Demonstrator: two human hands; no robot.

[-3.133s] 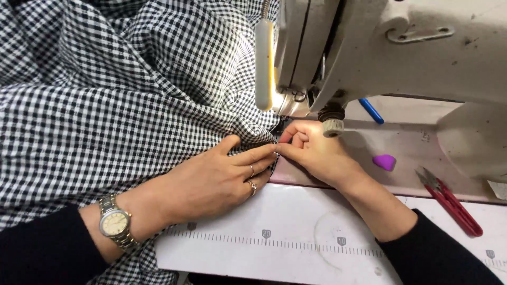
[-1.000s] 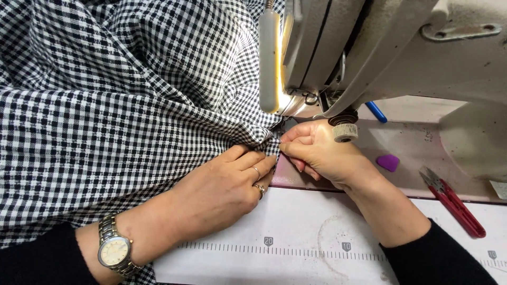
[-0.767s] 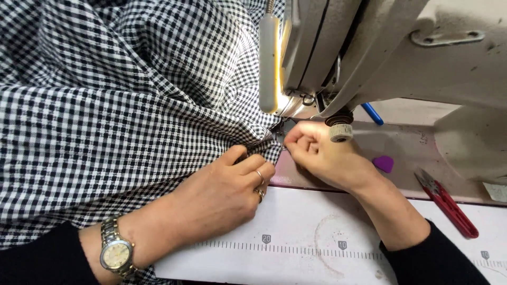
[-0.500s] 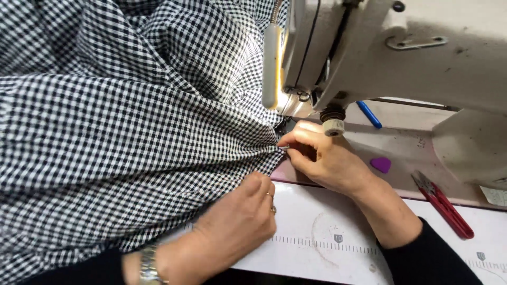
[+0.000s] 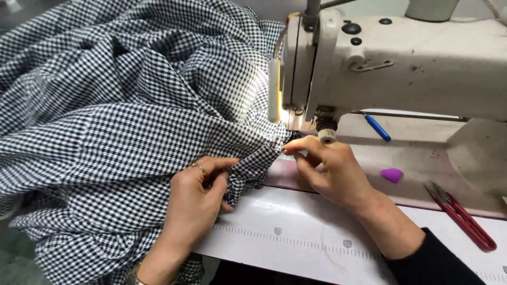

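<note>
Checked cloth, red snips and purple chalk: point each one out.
checked cloth [image 5: 132, 126], head view, on the flat spread of fabric.
red snips [image 5: 467, 221], head view, on the red handle.
purple chalk [image 5: 392, 175], head view, on its middle.

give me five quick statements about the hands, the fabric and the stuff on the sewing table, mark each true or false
1. The left hand grips a fold of the black-and-white checked fabric. True.
2. The right hand holds the red snips. False: the red snips lie untouched on the table, to the right of that hand.
3. The right hand pinches the fabric's edge near the sewing machine needle area. True.
4. The small chalk piece is green. False: it is purple.
5. A ring shows on the left hand. True.
</note>
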